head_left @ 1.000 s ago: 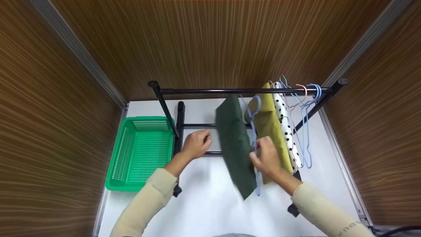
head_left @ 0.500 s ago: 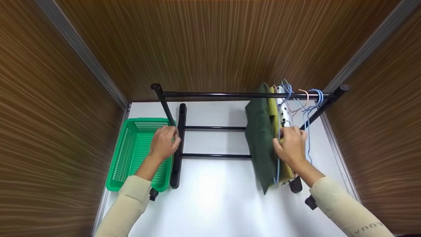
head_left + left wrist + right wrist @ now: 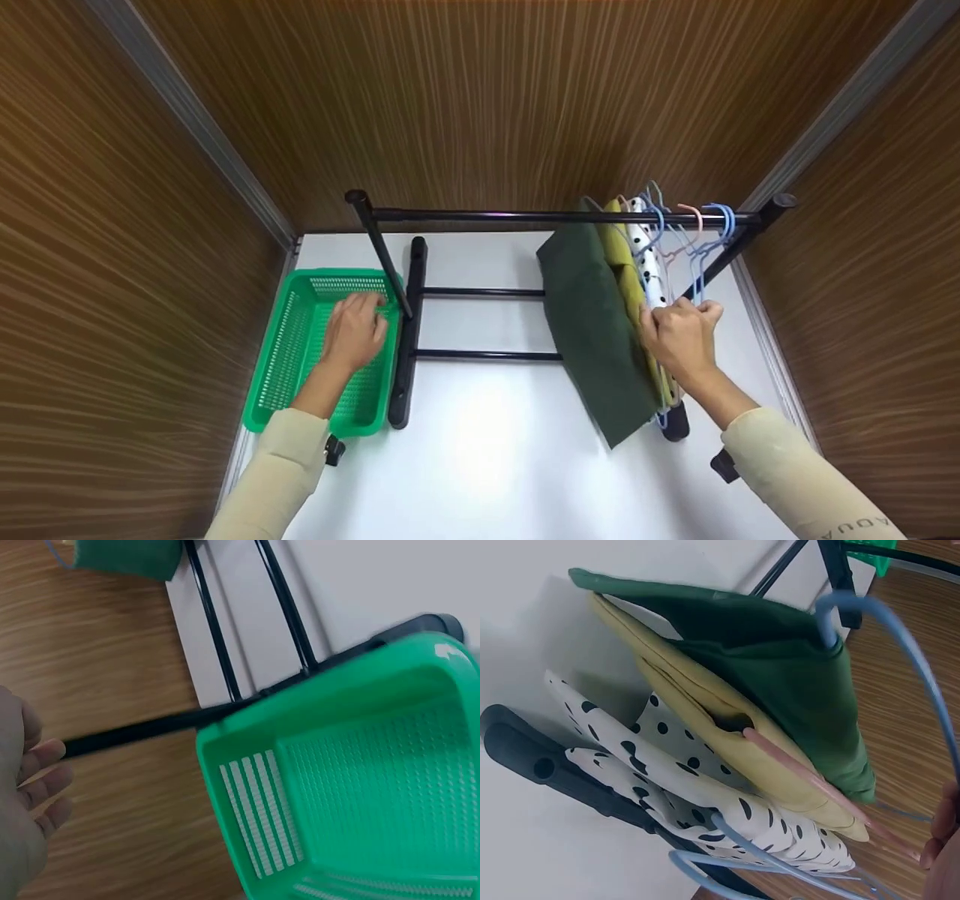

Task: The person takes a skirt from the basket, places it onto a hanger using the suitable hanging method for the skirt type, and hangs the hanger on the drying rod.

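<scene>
In the head view my right hand (image 3: 682, 334) is at the front of the hanging clothes, its thumb and fingers around a blue hanger (image 3: 900, 637) that bears a dark green folded cloth (image 3: 600, 322). That hanger's hook is over the black rail (image 3: 487, 216). Close beside my fingertips in the right wrist view is a pink hanger (image 3: 810, 772) inside a yellow cloth (image 3: 712, 701). A white cloth with black dots (image 3: 667, 772) hangs behind it. My left hand (image 3: 352, 330) hovers over the green basket (image 3: 262, 360), fingers loosely bent, holding nothing.
The rack's left post (image 3: 382, 255) stands between the basket and the hung cloths. Bare hangers, one with a pink hook (image 3: 691, 214), hang at the rail's right end. Two black crossbars (image 3: 487, 355) run low above the white floor (image 3: 480, 450). Wood-grain walls (image 3: 480, 105) enclose the rack.
My right hand has moved right with the green cloth's blue hanger, whose hook is now on the rail beside the yellow cloth. My left hand has drawn back left over the basket.
</scene>
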`<state>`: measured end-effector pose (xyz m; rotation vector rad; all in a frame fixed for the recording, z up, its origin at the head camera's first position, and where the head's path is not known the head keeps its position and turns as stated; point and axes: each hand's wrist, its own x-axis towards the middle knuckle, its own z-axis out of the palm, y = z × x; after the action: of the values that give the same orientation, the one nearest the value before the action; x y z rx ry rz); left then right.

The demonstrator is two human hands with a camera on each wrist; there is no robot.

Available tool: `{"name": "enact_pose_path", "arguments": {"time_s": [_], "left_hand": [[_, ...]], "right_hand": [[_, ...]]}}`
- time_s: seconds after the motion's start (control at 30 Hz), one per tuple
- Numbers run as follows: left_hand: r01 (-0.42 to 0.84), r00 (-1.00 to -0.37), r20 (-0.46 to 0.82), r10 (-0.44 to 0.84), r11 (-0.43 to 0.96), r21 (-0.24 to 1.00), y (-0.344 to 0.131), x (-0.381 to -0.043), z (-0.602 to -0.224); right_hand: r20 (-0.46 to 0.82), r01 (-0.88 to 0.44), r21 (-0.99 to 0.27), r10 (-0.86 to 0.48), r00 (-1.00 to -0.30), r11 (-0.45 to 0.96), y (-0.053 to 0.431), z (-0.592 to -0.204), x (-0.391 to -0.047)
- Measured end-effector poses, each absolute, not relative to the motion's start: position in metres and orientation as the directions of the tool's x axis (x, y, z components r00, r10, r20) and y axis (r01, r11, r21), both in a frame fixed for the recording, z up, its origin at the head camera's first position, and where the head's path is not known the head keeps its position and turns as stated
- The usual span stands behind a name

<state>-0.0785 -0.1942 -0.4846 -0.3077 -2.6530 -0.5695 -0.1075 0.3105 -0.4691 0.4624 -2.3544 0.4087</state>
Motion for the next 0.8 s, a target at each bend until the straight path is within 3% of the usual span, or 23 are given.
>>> {"name": "enact_pose_path", "arguments": {"time_s": [0.6, 0.8], "left_hand": [[0.151, -0.913, 0.407, -0.021, 0.91, 0.387, -0.249, -0.046, -0.507], [0.111, -0.919, 0.389, -0.058, 0.911, 0.396, -0.259, -0.041, -0.508]], "right_hand": [[0.616, -0.387, -0.155, -0.217, -0.757, 0.909, 0.34, -0.471, -0.104], [0.533, -0.359, -0.205, -0.204, -0.821, 0.91, 0.357, -0.466, -0.107]]}}
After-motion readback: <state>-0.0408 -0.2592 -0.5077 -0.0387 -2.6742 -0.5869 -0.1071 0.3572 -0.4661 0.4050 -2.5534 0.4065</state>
